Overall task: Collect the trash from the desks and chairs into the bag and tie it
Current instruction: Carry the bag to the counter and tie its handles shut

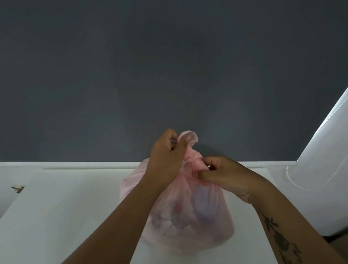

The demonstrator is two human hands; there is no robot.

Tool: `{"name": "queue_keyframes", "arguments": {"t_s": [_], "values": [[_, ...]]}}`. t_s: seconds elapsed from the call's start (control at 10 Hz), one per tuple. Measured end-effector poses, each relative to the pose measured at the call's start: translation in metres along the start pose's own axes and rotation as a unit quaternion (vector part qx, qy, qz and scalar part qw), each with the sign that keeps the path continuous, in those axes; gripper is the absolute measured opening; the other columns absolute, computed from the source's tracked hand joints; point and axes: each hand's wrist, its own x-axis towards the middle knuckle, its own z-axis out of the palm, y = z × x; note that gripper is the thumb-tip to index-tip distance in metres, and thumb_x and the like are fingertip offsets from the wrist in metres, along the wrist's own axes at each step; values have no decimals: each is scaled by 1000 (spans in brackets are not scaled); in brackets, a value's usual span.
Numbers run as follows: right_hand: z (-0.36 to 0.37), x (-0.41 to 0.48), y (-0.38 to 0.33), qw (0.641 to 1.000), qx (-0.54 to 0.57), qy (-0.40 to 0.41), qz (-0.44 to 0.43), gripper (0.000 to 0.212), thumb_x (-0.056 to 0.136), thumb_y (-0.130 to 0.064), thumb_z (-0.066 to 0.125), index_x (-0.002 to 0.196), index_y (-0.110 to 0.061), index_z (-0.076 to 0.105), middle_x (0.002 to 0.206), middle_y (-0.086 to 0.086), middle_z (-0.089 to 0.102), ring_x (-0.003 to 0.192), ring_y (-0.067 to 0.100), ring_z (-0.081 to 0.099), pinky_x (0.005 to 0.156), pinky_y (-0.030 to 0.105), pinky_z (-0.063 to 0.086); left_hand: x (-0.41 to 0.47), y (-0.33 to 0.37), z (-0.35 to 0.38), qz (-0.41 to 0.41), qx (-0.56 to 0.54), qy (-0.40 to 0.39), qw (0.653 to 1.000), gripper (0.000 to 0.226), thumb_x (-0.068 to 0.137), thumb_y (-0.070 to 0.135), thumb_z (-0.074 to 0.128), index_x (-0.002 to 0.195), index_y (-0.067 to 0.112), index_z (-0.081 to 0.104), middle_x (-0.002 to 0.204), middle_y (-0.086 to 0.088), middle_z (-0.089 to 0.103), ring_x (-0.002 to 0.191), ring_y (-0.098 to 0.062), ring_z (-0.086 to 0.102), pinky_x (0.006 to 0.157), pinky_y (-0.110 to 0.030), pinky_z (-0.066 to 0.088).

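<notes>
While your left hand (166, 152) pinches the upper handle at 11 o'clock of the knot (192, 158) and your right hand (222, 175) grips the other at 3, the bag (181, 214) on the desk (52, 216) may tear if you yank unevenly.

The thin pink translucent plastic bag (183, 214) sits on the white desk top (57, 216) in front of me, close to its far edge. It is full and rounded, and through the plastic I see pale crumpled trash (167, 223) and one bluish-purple shape, too blurred to name. The neck of the bag is gathered and twisted into a knot (194, 158). One loose end of the plastic stands up above the knot.
</notes>
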Motion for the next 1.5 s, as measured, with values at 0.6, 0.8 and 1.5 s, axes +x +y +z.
{"name": "queue_keyframes", "arguments": {"t_s": [0.6, 0.8, 1.5], "values": [[14, 1, 4, 841, -423, 214, -262, 44, 87, -55, 57, 128, -41, 51, 141, -5, 39, 125, 17, 43, 98, 31, 44, 14, 0, -8, -289, -65, -59, 953, 15, 80, 14, 58, 82, 2, 66, 69, -11, 63, 62, -27, 64, 60, -34, 55], [18, 7, 2, 889, -364, 178, -216, 42, 86, -50, 48, 126, -38, 51, 138, -7, 37, 122, 14, 40, 95, 26, 37, 13, -2, -16, -320, -110, -77, 938, 16, 81, 16, 64, 87, 1, 64, 65, -11, 61, 56, -24, 61, 55, -30, 51], [21, 2, 12, 800, 499, 331, -27, 14, 99, -11, 49, 86, -15, 50, 76, 4, 59, 75, 20, 62, 79, 29, 54, -25, -57, -51, -125, 65, 240, 960, 15, 99, 14, 41, 85, 8, 40, 69, -5, 51, 64, -25, 46, 59, -37, 35]]}}
